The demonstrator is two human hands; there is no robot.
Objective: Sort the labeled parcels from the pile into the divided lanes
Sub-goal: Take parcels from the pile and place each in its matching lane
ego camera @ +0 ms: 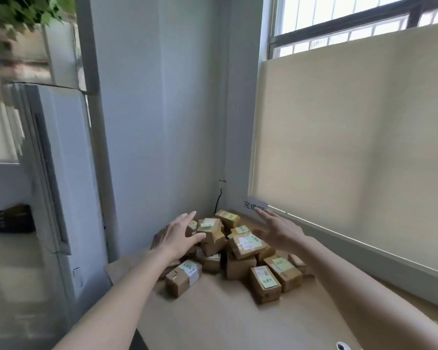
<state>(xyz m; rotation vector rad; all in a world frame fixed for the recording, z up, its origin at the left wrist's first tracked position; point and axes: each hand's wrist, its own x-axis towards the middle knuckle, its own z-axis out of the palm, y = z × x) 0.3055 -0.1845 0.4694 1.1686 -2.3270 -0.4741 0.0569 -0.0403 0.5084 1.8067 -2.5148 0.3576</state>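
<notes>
A pile of small brown cardboard parcels (238, 248) with yellow-green sticky labels lies in the far corner of a brown paper-covered table (218, 317). My left hand (180, 236) reaches over the pile's left side with fingers spread, holding nothing. My right hand (280, 229) hovers over the pile's right side, fingers straight and spread, also holding nothing. One parcel (183, 277) lies apart at the front left, two others (264, 284) (283, 272) at the front right. No lane dividers show.
A white paper sign (255, 204) with black characters stands at the window sill behind the pile. A beige roller blind (352, 152) covers the window on the right. A grey wall corner with a black cable (218, 200) is behind; a white cabinet (61, 173) stands left.
</notes>
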